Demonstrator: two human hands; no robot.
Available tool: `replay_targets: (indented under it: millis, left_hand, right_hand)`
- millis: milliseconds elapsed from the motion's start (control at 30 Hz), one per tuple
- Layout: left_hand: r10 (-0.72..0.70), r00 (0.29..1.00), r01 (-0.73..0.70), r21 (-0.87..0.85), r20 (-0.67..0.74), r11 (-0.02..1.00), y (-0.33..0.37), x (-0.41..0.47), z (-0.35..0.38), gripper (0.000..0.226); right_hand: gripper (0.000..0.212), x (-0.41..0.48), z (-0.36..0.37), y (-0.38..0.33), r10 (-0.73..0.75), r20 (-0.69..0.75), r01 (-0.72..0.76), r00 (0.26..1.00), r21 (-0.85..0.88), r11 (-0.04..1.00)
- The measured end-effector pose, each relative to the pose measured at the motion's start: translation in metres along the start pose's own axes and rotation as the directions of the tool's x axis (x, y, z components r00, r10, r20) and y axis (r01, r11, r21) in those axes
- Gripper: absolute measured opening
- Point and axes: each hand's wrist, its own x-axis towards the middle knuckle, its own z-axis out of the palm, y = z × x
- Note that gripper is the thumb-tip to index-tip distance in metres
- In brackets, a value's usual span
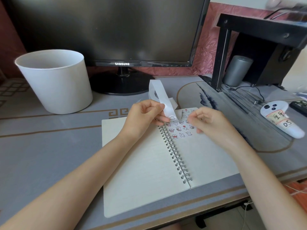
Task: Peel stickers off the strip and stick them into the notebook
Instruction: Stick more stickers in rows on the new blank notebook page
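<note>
Your right grip (pixel 207 121) is smeared with motion blur at the fingertips, so there's no telling if a sticker is pinched in there. It also covers part of the stickers (pixel 178 129) on the notebook (pixel 144 163) page, and those are too tiny to make out anyway. The strip (pixel 159 95) is partly covered where your left grip (pixel 146 117) pinches it. The monitor (pixel 106 30) gets chopped off by the top edge.

Left hand (pixel 146 114) pinching, right hand (pixel 209 122) curled alongside.
</note>
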Motion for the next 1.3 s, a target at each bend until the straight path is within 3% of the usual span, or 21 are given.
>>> replay_targets:
  millis: [133, 233, 400, 567, 767, 1300]
  left_hand:
    - [0.001, 1.0, -0.001, 0.005, -0.008, 1.0, 0.0, 0.001, 0.0, 0.022]
    - [0.003, 1.0, -0.003, -0.004, -0.014, 1.0, 0.0, 0.0, 0.0, 0.023]
    - [0.01, 1.0, -0.01, -0.041, -0.007, 0.999, 0.002, -0.001, 0.0, 0.018]
    - [0.002, 0.998, 0.001, -0.051, 0.069, 0.999, 0.003, -0.001, 0.001, 0.032]
    - [0.016, 0.994, -0.012, -0.041, 0.105, 0.999, 0.001, -0.003, 0.001, 0.011]
    - [0.011, 0.995, -0.006, -0.046, 0.099, 0.999, 0.003, -0.003, 0.002, 0.009]
  right_hand:
    - [0.013, 0.0, 0.007, -0.021, -0.223, -0.052, 0.221, 0.973, -0.036, 0.975]
    - [0.017, 0.002, 0.018, -0.022, -0.291, -0.037, 0.283, 0.956, -0.144, 0.948]
    - [0.016, 0.001, 0.025, -0.019, -0.301, -0.074, 0.293, 0.951, -0.104, 0.95]
    - [0.013, 0.001, 0.023, -0.023, -0.309, -0.146, 0.32, 0.94, 0.054, 0.946]
    - [0.009, 0.001, 0.025, -0.02, -0.308, -0.137, 0.322, 0.941, 0.087, 0.943]
    - [0.01, -0.003, 0.026, -0.024, -0.329, -0.111, 0.332, 0.938, 0.004, 0.943]
